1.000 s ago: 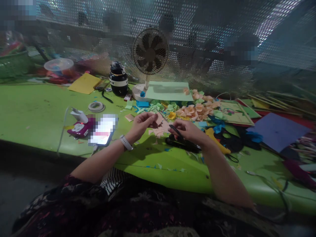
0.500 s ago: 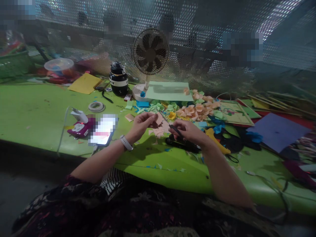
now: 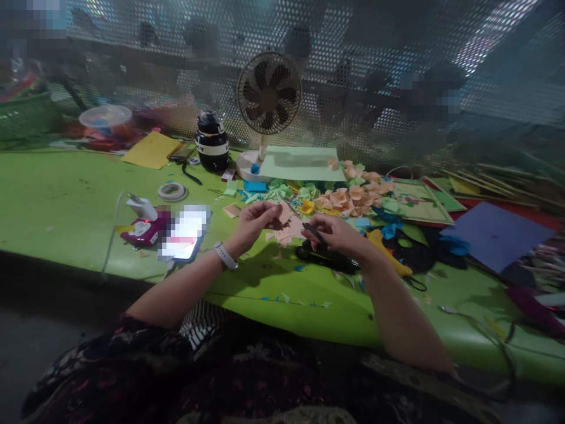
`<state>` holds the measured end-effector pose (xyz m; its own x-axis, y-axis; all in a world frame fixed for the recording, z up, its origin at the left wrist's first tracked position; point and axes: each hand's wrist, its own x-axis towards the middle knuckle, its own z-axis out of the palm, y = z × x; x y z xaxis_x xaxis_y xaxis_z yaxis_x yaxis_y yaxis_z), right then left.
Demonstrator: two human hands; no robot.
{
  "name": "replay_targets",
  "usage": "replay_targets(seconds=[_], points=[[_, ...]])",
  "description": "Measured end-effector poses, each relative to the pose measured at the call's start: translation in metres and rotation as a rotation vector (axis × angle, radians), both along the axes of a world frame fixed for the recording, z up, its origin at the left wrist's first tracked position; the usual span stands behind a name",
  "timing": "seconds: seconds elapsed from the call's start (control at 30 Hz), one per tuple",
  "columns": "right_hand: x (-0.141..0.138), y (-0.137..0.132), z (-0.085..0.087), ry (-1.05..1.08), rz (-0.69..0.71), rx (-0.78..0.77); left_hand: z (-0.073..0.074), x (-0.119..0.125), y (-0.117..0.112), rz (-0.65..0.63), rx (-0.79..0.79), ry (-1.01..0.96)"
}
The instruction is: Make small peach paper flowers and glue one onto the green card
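My left hand (image 3: 253,222) is raised over the green table (image 3: 66,200) and pinches a small peach paper piece (image 3: 285,212) between its fingertips. A white watch sits on that wrist. My right hand (image 3: 338,232) is closed round black-handled scissors (image 3: 314,232), whose thin blades point at the peach piece. More cut peach paper (image 3: 285,235) lies on the table just under the two hands. A black tool (image 3: 326,259) lies below my right wrist.
A small desk fan (image 3: 268,94) stands behind, with a pale green sheet (image 3: 302,164) and a heap of peach and green folded papers (image 3: 353,194). A phone (image 3: 184,232), tape roll (image 3: 172,191), dark jar (image 3: 212,141) and yellow sheet (image 3: 152,149) lie left; purple paper (image 3: 497,232) right.
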<state>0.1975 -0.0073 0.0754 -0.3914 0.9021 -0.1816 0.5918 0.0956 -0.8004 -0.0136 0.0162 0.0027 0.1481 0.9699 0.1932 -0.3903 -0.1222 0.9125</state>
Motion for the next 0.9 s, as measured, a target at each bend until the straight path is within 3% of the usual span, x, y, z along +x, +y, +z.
replay_targets(seconds=[0.9], points=[[0.0036,0.0028,-0.0053,0.037,0.019,0.012,-0.0014,-0.0005,0.001,-0.009,0.008,-0.001]])
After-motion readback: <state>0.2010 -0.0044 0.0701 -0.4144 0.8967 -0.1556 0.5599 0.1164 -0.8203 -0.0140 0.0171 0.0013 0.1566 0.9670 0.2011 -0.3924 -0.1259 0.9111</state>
